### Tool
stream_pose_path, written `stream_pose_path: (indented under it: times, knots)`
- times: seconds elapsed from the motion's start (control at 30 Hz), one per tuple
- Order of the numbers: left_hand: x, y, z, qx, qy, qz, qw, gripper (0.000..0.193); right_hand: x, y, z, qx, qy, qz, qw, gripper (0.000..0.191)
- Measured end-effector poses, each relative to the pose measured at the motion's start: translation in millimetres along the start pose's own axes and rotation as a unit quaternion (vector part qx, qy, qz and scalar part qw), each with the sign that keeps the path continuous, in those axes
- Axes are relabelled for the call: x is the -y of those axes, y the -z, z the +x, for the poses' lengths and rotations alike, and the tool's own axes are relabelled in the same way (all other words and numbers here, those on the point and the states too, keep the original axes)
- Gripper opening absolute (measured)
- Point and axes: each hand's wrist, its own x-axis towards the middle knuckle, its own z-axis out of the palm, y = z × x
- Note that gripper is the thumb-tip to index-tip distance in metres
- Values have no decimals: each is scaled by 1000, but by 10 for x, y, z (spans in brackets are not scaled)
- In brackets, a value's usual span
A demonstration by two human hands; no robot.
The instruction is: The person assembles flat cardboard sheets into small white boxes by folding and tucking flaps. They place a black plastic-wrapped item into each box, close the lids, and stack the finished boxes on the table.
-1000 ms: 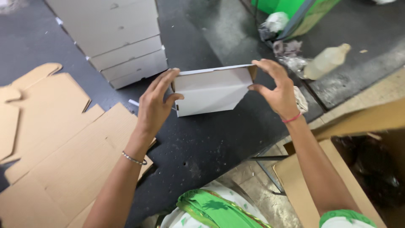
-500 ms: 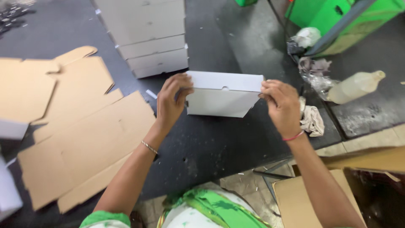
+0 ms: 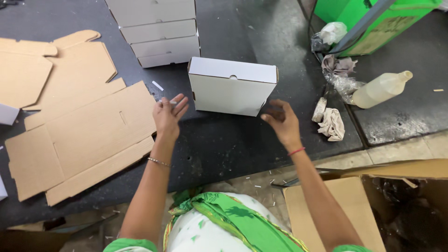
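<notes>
A closed white cardboard box (image 3: 231,87) lies on the dark table (image 3: 224,144), just in front of both hands. My left hand (image 3: 168,114) hovers to the box's left with fingers spread, holding nothing. My right hand (image 3: 281,120) hangs below the box's right corner, fingers loosely curled and empty. Neither hand touches the box. A stack of similar white boxes (image 3: 158,32) stands behind it.
Flat brown cardboard blanks (image 3: 79,135) lie spread at the left. At the right are crumpled rags (image 3: 332,123), a plastic bottle (image 3: 380,88) on its side and a green machine (image 3: 373,21). An open brown carton (image 3: 373,205) stands at the lower right.
Both hands held the white box up; now it lies on the table and the hands have let go and drawn back toward me.
</notes>
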Motion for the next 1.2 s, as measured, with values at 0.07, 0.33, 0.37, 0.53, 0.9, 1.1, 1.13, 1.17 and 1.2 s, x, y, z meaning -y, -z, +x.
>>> stream_pose_path:
  times: [0.07,0.33,0.37,0.53,0.9,1.1,1.13,1.17,1.2]
  knots:
    - [-140,12,-156,6,-87,264,961,33,-44,-100,16,-32,18,-30,999,40]
    - [-728,-719,-417,133,-273,547,780,125,348,-261,69,-77,109,-152,979,20]
    - [-778,-815,-386,142,-228,528,806,127,414,-201,52,-55,128,-179,974,19]
    - [-924,-874,-291,271,-119,375,879,114,517,307,-80,411,47,-115,903,13]
    - [-723,-140,-907,217,66,12,974,88,-69,60,-459,287,-344,297,843,71]
    - [-682,-120,-1445,202,58,80,974,96,380,-114,-480,230,-289,258,893,83]
    - [-746,-197,-1436,207,10,117,971,98,518,-89,-385,226,-253,269,901,87]
    - [-836,-283,-1427,213,-37,153,964,99,671,-76,-277,220,-216,280,909,91]
    - [-938,-385,-1395,218,-84,189,954,101,820,-107,-135,196,-186,263,926,89]
